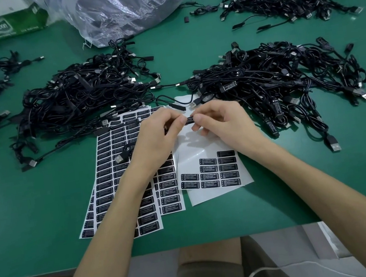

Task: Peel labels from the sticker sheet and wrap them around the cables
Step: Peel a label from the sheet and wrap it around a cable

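Centrally, just above the tabletop [21, 211], pinched a black cable [189, 120] from both ends, with the left hand [155, 138] curled round one side and the right hand [220, 122] round the other, fingers [198, 118] closed tight and only a short lettered stretch showing between them. Probably a label mid-wrap, though too small to be sure. Lay with the long axis running left to right, roughly level, equally near both hands. Hovered over the partly used sticker sheet [192, 152], with a few labels [209, 177] left at its near end and the fuller sheets [114, 163] just beside it on the left. Judged the room tight behind and at both sides, hemmed by the left cable pile [79, 95] and the right cable pile [276, 80]. Found bare green only toward the near edge.
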The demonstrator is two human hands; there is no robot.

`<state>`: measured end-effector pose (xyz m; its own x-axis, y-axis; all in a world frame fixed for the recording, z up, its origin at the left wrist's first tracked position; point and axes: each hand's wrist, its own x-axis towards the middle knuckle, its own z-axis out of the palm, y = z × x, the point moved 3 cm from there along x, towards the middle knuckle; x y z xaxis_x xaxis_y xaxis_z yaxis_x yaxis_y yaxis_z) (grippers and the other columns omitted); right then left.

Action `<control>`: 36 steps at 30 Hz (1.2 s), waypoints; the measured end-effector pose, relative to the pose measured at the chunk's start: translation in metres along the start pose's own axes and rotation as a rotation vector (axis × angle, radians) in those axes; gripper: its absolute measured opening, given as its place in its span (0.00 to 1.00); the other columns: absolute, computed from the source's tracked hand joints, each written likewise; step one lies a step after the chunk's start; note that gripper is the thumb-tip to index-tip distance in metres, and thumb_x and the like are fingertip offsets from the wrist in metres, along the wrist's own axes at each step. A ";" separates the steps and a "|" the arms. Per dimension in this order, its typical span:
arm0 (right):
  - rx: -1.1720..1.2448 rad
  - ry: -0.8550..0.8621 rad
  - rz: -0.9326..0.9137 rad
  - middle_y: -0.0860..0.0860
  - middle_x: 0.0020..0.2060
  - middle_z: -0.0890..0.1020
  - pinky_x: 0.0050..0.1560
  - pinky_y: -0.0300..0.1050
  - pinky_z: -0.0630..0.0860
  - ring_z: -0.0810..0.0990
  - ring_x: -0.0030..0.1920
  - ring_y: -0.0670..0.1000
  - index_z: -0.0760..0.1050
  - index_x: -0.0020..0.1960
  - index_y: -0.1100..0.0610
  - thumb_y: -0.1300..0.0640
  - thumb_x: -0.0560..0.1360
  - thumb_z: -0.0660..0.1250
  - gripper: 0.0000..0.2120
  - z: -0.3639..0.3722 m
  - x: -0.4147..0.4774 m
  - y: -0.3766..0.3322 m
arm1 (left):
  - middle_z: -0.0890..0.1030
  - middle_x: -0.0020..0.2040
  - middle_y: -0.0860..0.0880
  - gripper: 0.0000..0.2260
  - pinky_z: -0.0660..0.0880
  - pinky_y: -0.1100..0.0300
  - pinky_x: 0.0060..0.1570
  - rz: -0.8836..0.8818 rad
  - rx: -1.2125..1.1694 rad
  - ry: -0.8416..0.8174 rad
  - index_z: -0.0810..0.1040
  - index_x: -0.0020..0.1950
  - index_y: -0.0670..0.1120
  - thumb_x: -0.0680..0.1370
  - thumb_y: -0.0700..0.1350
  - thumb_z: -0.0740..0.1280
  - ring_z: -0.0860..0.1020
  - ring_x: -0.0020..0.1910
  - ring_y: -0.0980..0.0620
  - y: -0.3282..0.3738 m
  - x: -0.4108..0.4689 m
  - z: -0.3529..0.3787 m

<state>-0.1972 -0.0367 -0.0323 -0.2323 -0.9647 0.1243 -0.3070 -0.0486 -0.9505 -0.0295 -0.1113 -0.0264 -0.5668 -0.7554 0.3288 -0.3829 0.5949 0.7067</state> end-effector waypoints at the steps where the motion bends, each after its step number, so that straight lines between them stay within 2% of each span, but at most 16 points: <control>1: -0.005 -0.010 0.001 0.49 0.38 0.87 0.45 0.44 0.82 0.83 0.37 0.48 0.83 0.51 0.56 0.59 0.81 0.70 0.03 0.000 0.000 0.000 | 0.78 0.41 0.58 0.05 0.70 0.66 0.44 0.004 0.000 -0.003 0.81 0.47 0.49 0.82 0.42 0.69 0.75 0.40 0.60 0.000 0.000 0.000; 7: 0.037 0.051 -0.001 0.49 0.36 0.85 0.42 0.40 0.78 0.81 0.35 0.46 0.82 0.51 0.59 0.63 0.82 0.68 0.04 -0.002 0.001 -0.001 | 0.81 0.44 0.51 0.04 0.75 0.59 0.47 0.059 0.021 0.004 0.83 0.52 0.43 0.82 0.40 0.69 0.78 0.44 0.50 0.003 -0.001 0.003; 12: 0.069 0.047 -0.003 0.53 0.39 0.86 0.40 0.33 0.74 0.80 0.35 0.45 0.82 0.56 0.63 0.64 0.83 0.64 0.08 -0.002 0.000 -0.001 | 0.81 0.45 0.50 0.03 0.75 0.59 0.47 0.070 0.008 0.021 0.83 0.51 0.43 0.81 0.38 0.69 0.78 0.44 0.51 0.005 -0.001 0.001; 20: 0.119 0.052 -0.011 0.58 0.41 0.86 0.39 0.34 0.74 0.81 0.36 0.48 0.81 0.58 0.64 0.64 0.85 0.59 0.11 -0.003 0.001 0.000 | 0.77 0.40 0.54 0.08 0.71 0.64 0.42 0.059 -0.032 0.027 0.77 0.44 0.46 0.80 0.36 0.68 0.74 0.39 0.53 0.008 -0.002 -0.003; 26: 0.120 0.038 -0.015 0.56 0.41 0.87 0.39 0.35 0.75 0.81 0.36 0.47 0.82 0.56 0.63 0.57 0.84 0.65 0.10 -0.002 0.000 -0.001 | 0.77 0.39 0.54 0.08 0.70 0.65 0.41 0.043 -0.046 0.027 0.76 0.42 0.47 0.80 0.37 0.67 0.73 0.38 0.56 0.007 -0.002 -0.002; 29: 0.133 0.024 -0.008 0.56 0.41 0.87 0.39 0.34 0.74 0.80 0.36 0.47 0.82 0.55 0.62 0.58 0.83 0.68 0.07 -0.002 0.000 -0.001 | 0.77 0.39 0.54 0.08 0.72 0.64 0.41 0.042 -0.050 0.027 0.76 0.42 0.47 0.80 0.39 0.67 0.74 0.38 0.55 0.005 -0.002 -0.002; 33: 0.136 0.036 -0.014 0.59 0.41 0.86 0.37 0.33 0.74 0.81 0.34 0.47 0.81 0.56 0.66 0.63 0.85 0.61 0.10 -0.003 0.000 -0.001 | 0.79 0.38 0.52 0.07 0.75 0.55 0.42 0.011 -0.055 0.027 0.78 0.43 0.45 0.81 0.41 0.67 0.77 0.38 0.50 0.001 -0.002 -0.001; 36: 0.141 0.036 -0.015 0.61 0.41 0.86 0.36 0.32 0.74 0.81 0.33 0.46 0.80 0.56 0.67 0.65 0.85 0.59 0.11 -0.003 0.000 -0.002 | 0.80 0.38 0.50 0.07 0.75 0.52 0.42 0.003 -0.064 0.025 0.78 0.43 0.46 0.81 0.44 0.67 0.77 0.38 0.48 0.001 -0.002 -0.001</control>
<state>-0.1992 -0.0357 -0.0292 -0.2621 -0.9539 0.1465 -0.1785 -0.1013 -0.9787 -0.0278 -0.1095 -0.0262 -0.5491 -0.7606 0.3465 -0.3330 0.5793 0.7440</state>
